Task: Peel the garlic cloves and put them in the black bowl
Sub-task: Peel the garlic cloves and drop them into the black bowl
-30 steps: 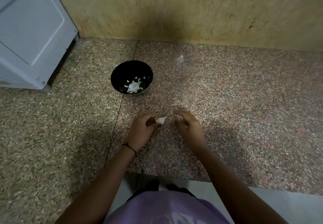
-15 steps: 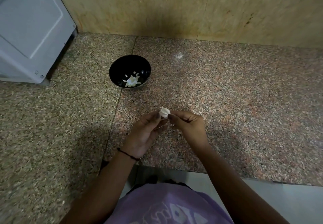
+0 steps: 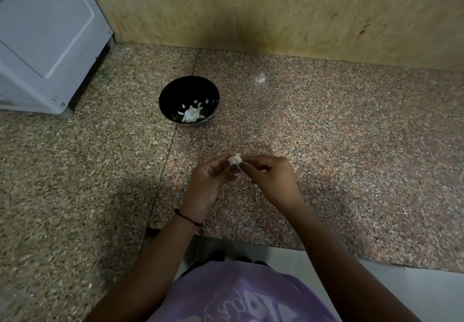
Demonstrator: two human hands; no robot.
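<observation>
Both hands met above the counter (image 3: pixel 326 146), pinching one clove (image 3: pixel 235 159) between their fingertips — the left hand (image 3: pixel 209 183) gripped it from below, the right hand (image 3: pixel 270 177) from the side. The bowl (image 3: pixel 188 104) sat well apart beyond them, pale garlic pieces (image 3: pixel 191 115) at its bottom.

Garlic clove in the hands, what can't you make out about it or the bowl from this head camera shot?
- Garlic clove: mostly covered by fingertips of the left hand and right hand; how much skin remains is unclear.
- Black bowl: white pieces too small to tell cloves from skins.
</observation>
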